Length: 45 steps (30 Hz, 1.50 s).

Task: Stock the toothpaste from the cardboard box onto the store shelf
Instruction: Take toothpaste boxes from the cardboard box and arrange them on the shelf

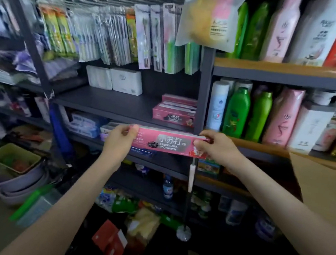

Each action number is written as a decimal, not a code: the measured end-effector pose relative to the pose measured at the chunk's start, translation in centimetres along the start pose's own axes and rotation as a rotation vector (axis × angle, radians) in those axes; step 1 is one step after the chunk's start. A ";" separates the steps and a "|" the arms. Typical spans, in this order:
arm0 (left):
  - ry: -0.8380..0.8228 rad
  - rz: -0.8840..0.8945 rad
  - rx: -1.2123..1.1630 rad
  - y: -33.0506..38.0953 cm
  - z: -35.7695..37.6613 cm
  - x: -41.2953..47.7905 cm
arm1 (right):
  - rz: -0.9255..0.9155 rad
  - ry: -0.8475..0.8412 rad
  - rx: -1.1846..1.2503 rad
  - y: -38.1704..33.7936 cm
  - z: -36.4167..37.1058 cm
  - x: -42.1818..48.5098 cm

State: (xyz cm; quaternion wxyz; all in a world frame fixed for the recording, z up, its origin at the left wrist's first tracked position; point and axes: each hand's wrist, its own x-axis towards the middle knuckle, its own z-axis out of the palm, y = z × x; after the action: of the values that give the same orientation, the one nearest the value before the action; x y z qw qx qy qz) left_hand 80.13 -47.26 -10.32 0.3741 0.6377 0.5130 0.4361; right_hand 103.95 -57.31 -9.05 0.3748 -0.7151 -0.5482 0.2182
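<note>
A pink baking soda toothpaste box [167, 143] is held level in front of the dark shelf [110, 103]. My left hand [119, 140] grips its left end and my right hand [215, 149] pinches its right end. Just above, at the shelf's right end, sits a small stack of the same pink toothpaste boxes [175, 111]. A tan cardboard box flap [324, 193] shows at the right edge; its inside is out of sight.
White boxes [115, 79] stand at the back of the same shelf, with bare dark board between them and the pink stack. Toothbrush packs [115, 34] hang above. Shampoo bottles [249, 114] fill the right shelves. Basins [16, 185] and goods crowd the floor.
</note>
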 end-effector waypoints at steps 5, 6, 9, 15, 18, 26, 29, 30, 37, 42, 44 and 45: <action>0.011 -0.018 -0.050 -2.1 1.0 5.0 | 0.013 0.106 -0.039 0.3 3.8 5.4; 0.021 -0.018 -0.049 -2.5 1.0 6.0 | 0.019 0.116 -0.028 0.4 4.7 6.5; 0.028 -0.011 -0.013 -3.5 0.8 9.0 | 0.049 0.130 -0.017 0.5 7.2 9.9; -0.150 -0.012 -0.032 -6.3 2.5 16.5 | 0.149 0.253 -0.026 1.7 10.9 15.7; -0.355 0.001 -0.003 -6.4 4.7 20.2 | 0.241 0.336 -0.041 2.7 12.4 17.9; -0.574 0.109 0.290 -9.9 8.6 27.9 | 0.354 0.586 -0.041 2.6 14.8 21.5; -0.495 0.183 0.217 -10.4 8.8 28.7 | 0.323 0.572 -0.093 2.8 14.7 21.9; -0.475 0.199 0.184 -10.5 8.9 28.8 | 0.308 0.572 -0.117 3.0 14.7 21.9; -0.495 0.336 0.311 -11.8 10.2 28.9 | 0.380 0.642 -0.193 4.6 15.5 21.9; -0.512 0.311 0.253 -12.0 11.0 29.8 | 0.418 0.620 -0.229 4.9 15.4 23.3; -0.519 0.304 0.240 -11.8 11.3 30.4 | 0.427 0.612 -0.235 5.2 15.1 24.2; -0.518 0.297 0.236 -11.7 11.5 30.8 | 0.431 0.607 -0.240 5.4 15.0 24.7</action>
State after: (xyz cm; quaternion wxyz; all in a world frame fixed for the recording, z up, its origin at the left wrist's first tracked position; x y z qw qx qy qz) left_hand 89.99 -15.12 -19.72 0.3480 0.8343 0.3492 0.2468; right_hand 103.96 -30.06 -20.14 0.3791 -0.8847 -0.2711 0.0047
